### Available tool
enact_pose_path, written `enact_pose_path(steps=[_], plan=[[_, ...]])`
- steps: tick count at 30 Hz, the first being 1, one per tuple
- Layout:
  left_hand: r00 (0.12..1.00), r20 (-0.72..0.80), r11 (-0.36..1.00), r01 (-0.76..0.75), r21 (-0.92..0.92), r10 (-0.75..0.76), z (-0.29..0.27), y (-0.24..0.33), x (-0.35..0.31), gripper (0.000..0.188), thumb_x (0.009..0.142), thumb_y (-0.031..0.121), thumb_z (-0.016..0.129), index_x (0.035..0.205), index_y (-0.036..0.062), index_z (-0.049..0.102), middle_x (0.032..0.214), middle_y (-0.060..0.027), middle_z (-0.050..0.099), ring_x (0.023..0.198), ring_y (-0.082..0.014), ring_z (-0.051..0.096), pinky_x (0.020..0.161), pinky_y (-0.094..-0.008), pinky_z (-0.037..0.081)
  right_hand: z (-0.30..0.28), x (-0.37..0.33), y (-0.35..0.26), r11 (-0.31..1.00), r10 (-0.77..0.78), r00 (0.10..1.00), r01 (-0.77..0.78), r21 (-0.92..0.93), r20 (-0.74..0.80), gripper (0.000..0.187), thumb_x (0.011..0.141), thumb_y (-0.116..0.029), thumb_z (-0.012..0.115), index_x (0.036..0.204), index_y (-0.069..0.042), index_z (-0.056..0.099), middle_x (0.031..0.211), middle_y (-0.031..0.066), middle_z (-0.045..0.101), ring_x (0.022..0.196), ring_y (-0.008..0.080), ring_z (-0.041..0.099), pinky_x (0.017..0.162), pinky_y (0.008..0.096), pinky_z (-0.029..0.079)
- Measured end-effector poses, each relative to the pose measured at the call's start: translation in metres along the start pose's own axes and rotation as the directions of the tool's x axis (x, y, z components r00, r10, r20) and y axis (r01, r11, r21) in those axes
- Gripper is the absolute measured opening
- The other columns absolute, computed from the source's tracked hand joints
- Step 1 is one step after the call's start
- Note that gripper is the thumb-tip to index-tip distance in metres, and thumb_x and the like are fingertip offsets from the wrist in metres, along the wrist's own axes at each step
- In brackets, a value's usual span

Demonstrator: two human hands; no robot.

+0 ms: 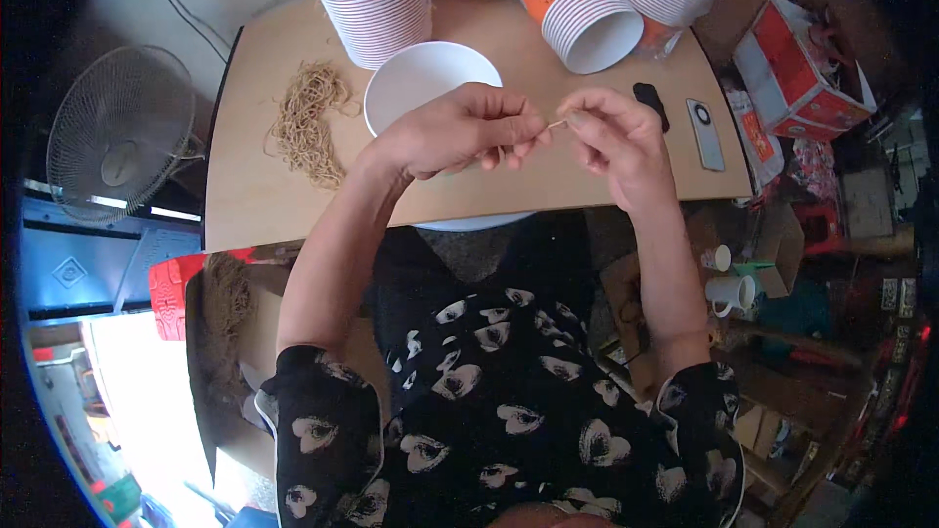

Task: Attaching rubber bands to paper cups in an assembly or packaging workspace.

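Observation:
A short bit of thin tan cord (557, 124) stretches between my fingertips, over the near half of the table. My left hand (469, 129) pinches one end of it, thumb against curled fingers. The other end is caught between thumb and index finger of my right hand (618, 137). Just beyond my left hand stands a white round tub (416, 73), partly hidden by that hand. A loose heap of tan cords (308, 122) lies on the tabletop to the left of the tub.
Stacks of orange-and-white paper buckets (377, 15) fill the table's far side, one stack (590, 27) lying tipped. A black object (650, 106) and a phone (706, 135) rest at the right of the table (264, 205). A fan (122, 137) stands left; a red-and-white carton (797, 73) sits right.

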State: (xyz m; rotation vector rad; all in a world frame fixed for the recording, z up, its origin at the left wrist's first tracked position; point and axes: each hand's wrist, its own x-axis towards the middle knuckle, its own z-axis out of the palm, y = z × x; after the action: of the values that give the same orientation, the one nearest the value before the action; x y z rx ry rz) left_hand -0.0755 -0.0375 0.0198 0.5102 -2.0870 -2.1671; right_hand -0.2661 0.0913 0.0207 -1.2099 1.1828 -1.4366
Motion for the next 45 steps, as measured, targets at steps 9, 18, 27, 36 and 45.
enact_pose_path(steps=[9, 18, 27, 36, 45], plan=[[0.998, -0.047, 0.999, -0.035, -0.008, 0.035, 0.003, 0.001, 0.003, 0.025, 0.1, 0.029, 0.057, 0.099, 0.0056, 0.063, 0.075, 0.0047, 0.058, 0.063, -0.0023, 0.053, 0.052, -0.0158, 0.04, -0.008, 0.002, -0.007, 0.972, 0.126, 0.992, -0.12, -0.203, 0.017, 0.019, 0.097, -0.017, 0.06, 0.099, 0.0, 0.066, 0.076, -0.0021, 0.061, 0.059, 0.0025, 0.05, 0.05, 0.0188, 0.039], [0.992, -0.1, 0.995, -0.084, -0.056, 0.078, 0.001, -0.009, -0.005, 0.021, 0.098, 0.023, 0.061, 0.105, 0.0037, 0.066, 0.082, 0.003, 0.062, 0.069, -0.002, 0.053, 0.055, -0.0152, 0.041, -0.012, 0.0, 0.0, 0.959, -0.014, 1.0, 0.016, -0.282, 0.011, 0.01, 0.093, -0.009, 0.065, 0.097, 0.001, 0.066, 0.079, -0.0031, 0.062, 0.065, 0.0014, 0.053, 0.056, 0.018, 0.043], [0.979, -0.177, 0.994, -0.104, -0.011, 0.101, 0.007, -0.013, -0.018, 0.021, 0.094, 0.015, 0.067, 0.107, -0.0007, 0.068, 0.086, 0.0018, 0.066, 0.075, -0.0042, 0.058, 0.067, -0.0184, 0.047, -0.012, 0.006, 0.007, 0.971, -0.001, 0.998, 0.015, -0.237, 0.059, 0.011, 0.092, -0.007, 0.064, 0.098, 0.001, 0.065, 0.08, -0.0028, 0.06, 0.067, 0.0013, 0.052, 0.059, 0.0173, 0.041], [0.957, -0.234, 0.982, -0.148, 0.119, 0.172, 0.01, -0.015, -0.021, 0.014, 0.094, 0.011, 0.066, 0.099, -0.0013, 0.07, 0.082, 0.0027, 0.065, 0.073, -0.003, 0.057, 0.065, -0.019, 0.047, -0.009, 0.008, 0.008, 0.977, 0.102, 0.984, -0.071, -0.2, 0.145, 0.013, 0.096, -0.016, 0.059, 0.095, -0.003, 0.059, 0.08, -0.0026, 0.059, 0.062, 0.0002, 0.045, 0.054, 0.016, 0.034], [0.851, -0.379, 0.912, -0.241, 0.332, 0.363, 0.024, -0.027, -0.024, 0.011, 0.093, 0.007, 0.066, 0.102, 0.0004, 0.07, 0.089, 0.0016, 0.066, 0.082, -0.0056, 0.057, 0.073, -0.0209, 0.047, 0.002, 0.008, 0.02, 0.956, 0.22, 0.969, -0.237, 0.172, 0.111, 0.01, 0.096, -0.014, 0.058, 0.098, -0.005, 0.058, 0.071, -0.003, 0.051, 0.052, -0.0005, 0.033, 0.046, 0.0162, 0.023]])
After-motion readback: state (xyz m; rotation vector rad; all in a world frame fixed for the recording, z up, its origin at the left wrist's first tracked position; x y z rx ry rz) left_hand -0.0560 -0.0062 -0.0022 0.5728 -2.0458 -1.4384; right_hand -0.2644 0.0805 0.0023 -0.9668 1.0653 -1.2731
